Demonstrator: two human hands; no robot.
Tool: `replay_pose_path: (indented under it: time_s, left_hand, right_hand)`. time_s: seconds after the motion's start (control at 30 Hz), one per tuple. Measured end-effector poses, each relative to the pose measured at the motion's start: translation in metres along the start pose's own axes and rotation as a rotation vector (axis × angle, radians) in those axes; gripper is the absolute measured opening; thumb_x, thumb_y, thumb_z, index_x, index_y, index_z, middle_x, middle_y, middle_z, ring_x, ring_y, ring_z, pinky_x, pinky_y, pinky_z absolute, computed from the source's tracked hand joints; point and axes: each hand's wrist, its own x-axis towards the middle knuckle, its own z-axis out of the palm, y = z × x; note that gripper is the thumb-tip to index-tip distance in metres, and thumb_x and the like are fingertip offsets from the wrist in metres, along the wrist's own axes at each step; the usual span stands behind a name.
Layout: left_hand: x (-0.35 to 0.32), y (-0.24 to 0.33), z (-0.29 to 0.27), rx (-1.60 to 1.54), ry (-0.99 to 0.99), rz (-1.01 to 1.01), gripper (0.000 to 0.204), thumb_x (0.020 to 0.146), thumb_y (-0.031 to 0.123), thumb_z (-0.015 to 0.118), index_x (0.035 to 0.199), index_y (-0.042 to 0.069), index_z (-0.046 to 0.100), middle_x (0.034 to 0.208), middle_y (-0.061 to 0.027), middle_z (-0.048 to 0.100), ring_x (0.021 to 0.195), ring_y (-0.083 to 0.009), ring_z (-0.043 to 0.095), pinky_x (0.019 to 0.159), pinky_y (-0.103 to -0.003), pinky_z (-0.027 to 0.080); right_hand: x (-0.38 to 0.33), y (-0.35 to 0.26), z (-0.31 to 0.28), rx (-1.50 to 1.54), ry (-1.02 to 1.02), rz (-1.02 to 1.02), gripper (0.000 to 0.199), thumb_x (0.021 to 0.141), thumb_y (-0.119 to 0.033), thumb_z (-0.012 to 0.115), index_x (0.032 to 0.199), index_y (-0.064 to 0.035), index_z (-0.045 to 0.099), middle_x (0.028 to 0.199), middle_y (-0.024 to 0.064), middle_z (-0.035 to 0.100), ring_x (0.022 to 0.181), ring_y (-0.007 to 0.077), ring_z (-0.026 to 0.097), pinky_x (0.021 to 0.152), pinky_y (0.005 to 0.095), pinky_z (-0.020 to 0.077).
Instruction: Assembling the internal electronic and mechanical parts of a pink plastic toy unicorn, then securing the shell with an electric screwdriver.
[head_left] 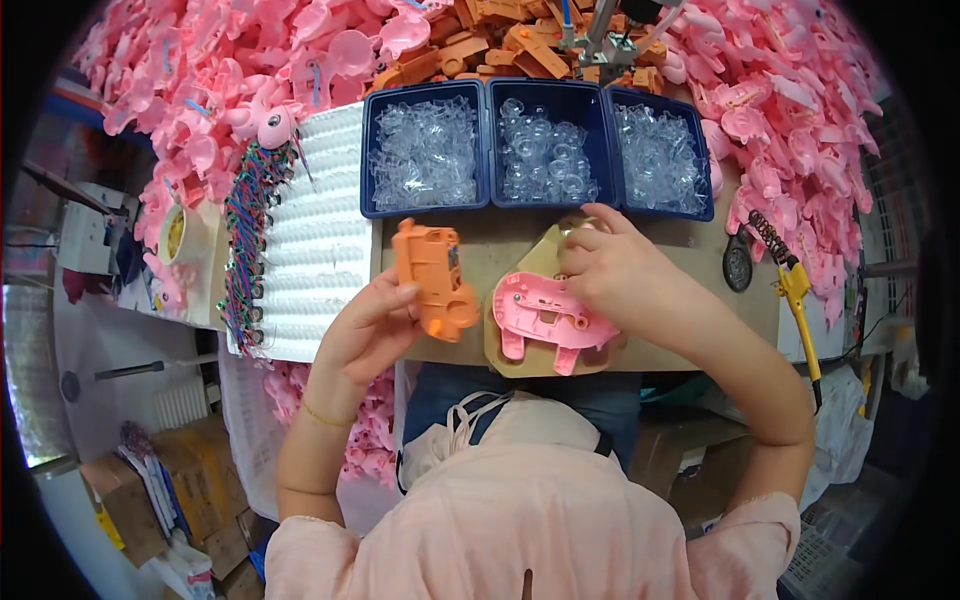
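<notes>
Two hands busy over the bench, so start at the left hand: it's wrapped around an orange plastic housing, thumb across the face, holding it upright and clear of the work surface, just beside the jig. Across to the right hand: fingers curled down, fingertips pressing at the top edge of the pink shell, which lies open-side up in the tan cardboard jig. Whether something small is pinched under those fingertips, I cannot tell; the knuckles hide it.

Now the risks, as I judge them. That pink shell sits near the front edge of the board; a hard push could tip it out of the jig toward the lap. The orange housing is gripped low, so a loosened thumb might let it swing and knock the shell. Just beyond, three blue trays of clear parts touch side by side; a careless reach could mix them. Further right, a yellow-handled tool overhangs the edge and could be elbowed off.
</notes>
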Motion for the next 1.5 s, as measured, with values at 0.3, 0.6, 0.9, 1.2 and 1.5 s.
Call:
replay_pose_path:
  time_s: [0.3, 0.6, 0.9, 1.2, 1.5]
  left_hand:
    - [0.003, -0.022, 0.025, -0.062, 0.195, -0.044, 0.048, 0.089, 0.015, 0.055, 0.132, 0.013, 0.034, 0.126, -0.0027, 0.047, 0.119, -0.0143, 0.044, 0.098, -0.034, 0.037]
    - [0.011, -0.056, 0.081, -0.26, 0.141, -0.047, 0.042, 0.092, 0.017, 0.051, 0.129, 0.006, 0.034, 0.122, -0.0066, 0.048, 0.111, -0.0166, 0.051, 0.092, -0.034, 0.043]
    - [0.005, -0.039, 0.068, -0.024, -0.024, -0.247, 0.05, 0.088, 0.026, 0.055, 0.129, 0.002, 0.038, 0.125, -0.0099, 0.05, 0.113, -0.0185, 0.052, 0.096, -0.035, 0.043]
    - [0.008, -0.045, 0.071, -0.037, 0.026, -0.282, 0.043, 0.087, 0.018, 0.059, 0.123, -0.002, 0.044, 0.116, -0.0101, 0.056, 0.103, -0.014, 0.057, 0.089, -0.028, 0.046]
    - [0.025, -0.021, 0.06, 0.47, 0.047, -0.139, 0.051, 0.08, 0.017, 0.069, 0.122, -0.002, 0.046, 0.096, -0.007, 0.06, 0.075, -0.0102, 0.059, 0.064, -0.025, 0.052]
  right_hand:
    - [-0.025, -0.079, 0.061, 0.22, 0.207, 0.513, 0.081, 0.062, -0.029, 0.075, 0.129, -0.0023, 0.04, 0.137, 0.0205, 0.033, 0.125, 0.036, 0.034, 0.101, 0.0495, 0.0261]
    - [-0.009, -0.068, 0.039, 0.918, 0.783, 0.581, 0.082, 0.06, -0.015, 0.082, 0.129, -0.0006, 0.04, 0.129, 0.018, 0.044, 0.113, 0.03, 0.049, 0.091, 0.0374, 0.0429]
    - [-0.032, -0.053, 0.033, 1.21, 0.671, 0.391, 0.087, 0.061, -0.017, 0.083, 0.132, 0.0026, 0.036, 0.12, 0.0107, 0.05, 0.111, 0.0201, 0.05, 0.095, 0.0331, 0.0386]
    - [-0.033, -0.052, 0.034, 1.196, 0.654, 0.468, 0.093, 0.055, -0.031, 0.086, 0.129, 0.0021, 0.04, 0.119, 0.0104, 0.051, 0.11, 0.0189, 0.051, 0.094, 0.0323, 0.0388]
    - [-0.03, -0.026, 0.006, 0.314, 0.728, 0.223, 0.027, 0.065, -0.007, 0.073, 0.089, -0.0023, 0.062, 0.08, 0.0079, 0.059, 0.07, 0.025, 0.057, 0.06, 0.0348, 0.0436]
